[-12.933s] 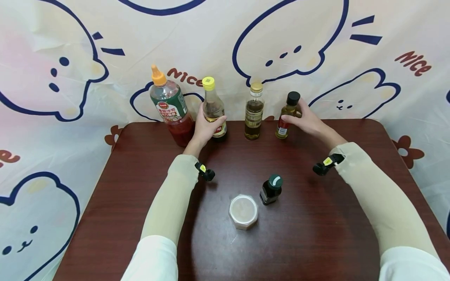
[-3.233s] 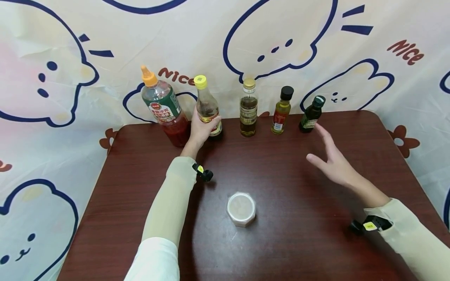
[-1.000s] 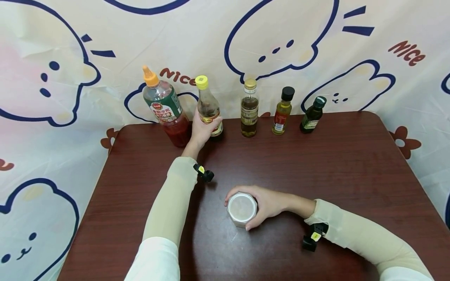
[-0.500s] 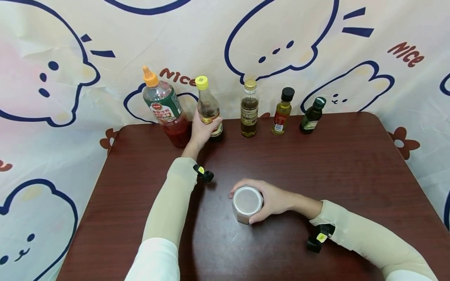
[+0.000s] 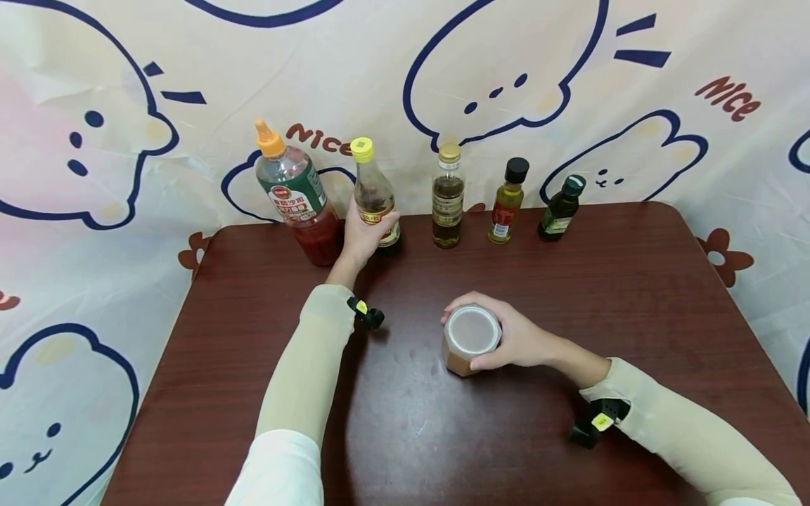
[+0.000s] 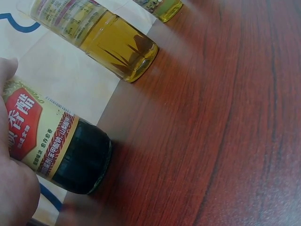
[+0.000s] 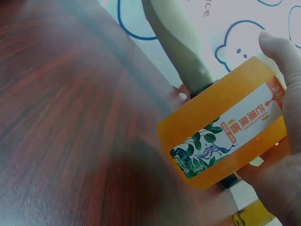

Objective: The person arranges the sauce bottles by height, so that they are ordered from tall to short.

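Note:
My left hand (image 5: 362, 235) grips a yellow-capped vinegar bottle (image 5: 376, 190) standing at the table's back edge. In the left wrist view the bottle's dark base (image 6: 82, 157) rests on the wood, thumb and palm around its red label. My right hand (image 5: 520, 339) holds a faceted jar (image 5: 472, 332) with a pale lid near the table's middle, thumb on the near side, fingers behind. Seen from the right wrist, this jar (image 7: 221, 125) has orange contents and a white fruit label, and a dark shadow lies on the wood below it.
Left of the vinegar stands a big sauce bottle (image 5: 300, 204) with an orange nozzle. Rightward along the back edge are a gold-capped oil bottle (image 5: 448, 204), a black-capped small bottle (image 5: 506, 204) and a dark green bottle (image 5: 560, 211). A cartoon-print cloth (image 5: 354, 77) hangs behind the table (image 5: 405, 450).
The dark green bottle went from mid-table to the back row's right end. My right hand then grasped the jar and moved it rightward and away from me. My left hand stays on the vinegar bottle.

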`<state>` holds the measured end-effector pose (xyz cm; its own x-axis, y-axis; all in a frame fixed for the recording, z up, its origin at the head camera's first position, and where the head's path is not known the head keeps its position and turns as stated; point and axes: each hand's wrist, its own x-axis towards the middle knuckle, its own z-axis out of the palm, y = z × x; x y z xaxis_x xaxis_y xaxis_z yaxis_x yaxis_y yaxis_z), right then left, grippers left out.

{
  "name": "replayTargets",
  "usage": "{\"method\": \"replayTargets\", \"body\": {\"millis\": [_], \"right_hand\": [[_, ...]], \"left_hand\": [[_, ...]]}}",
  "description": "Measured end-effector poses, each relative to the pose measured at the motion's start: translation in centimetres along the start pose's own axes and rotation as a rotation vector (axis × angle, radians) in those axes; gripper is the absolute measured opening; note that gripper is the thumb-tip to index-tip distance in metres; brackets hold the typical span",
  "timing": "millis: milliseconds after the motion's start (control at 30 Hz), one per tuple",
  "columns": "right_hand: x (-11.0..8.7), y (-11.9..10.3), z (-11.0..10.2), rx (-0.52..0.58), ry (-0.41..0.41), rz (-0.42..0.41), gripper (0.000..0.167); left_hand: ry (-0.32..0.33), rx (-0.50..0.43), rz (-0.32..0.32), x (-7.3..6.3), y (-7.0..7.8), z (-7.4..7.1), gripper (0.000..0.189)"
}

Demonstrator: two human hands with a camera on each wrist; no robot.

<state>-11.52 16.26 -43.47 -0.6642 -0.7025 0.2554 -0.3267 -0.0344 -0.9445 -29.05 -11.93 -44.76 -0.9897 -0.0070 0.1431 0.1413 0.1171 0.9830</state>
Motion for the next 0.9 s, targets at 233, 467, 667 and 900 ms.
{"method": "replayTargets", "body": {"millis": [233, 467, 667, 900], "right_hand": [[-0.7, -0.3, -1.6, -0.012, 0.075, -0.013, 0.072], [-1.8, -0.4, -3.2, -0.006, 0.187, 0.026, 0.069], [-2.8, -0.8, -4.6, -0.043, 0.304, 0.049, 0.067], [-3.5, -1.1, -6.1, -0.086, 0.476, 0.118, 0.062]], "left_hand": [[0.005, -0.011, 0.008, 0.1, -0.1, 0.1, 0.080], [-0.008, -0.031, -0.003, 0.0, 0.1, -0.1, 0.083], [-0.028, -0.026, -0.016, -1.3, 2.7, -0.1, 0.081], [-0.029, -0.017, -0.027, -1.8, 3.6, 0.0, 0.081]]}}
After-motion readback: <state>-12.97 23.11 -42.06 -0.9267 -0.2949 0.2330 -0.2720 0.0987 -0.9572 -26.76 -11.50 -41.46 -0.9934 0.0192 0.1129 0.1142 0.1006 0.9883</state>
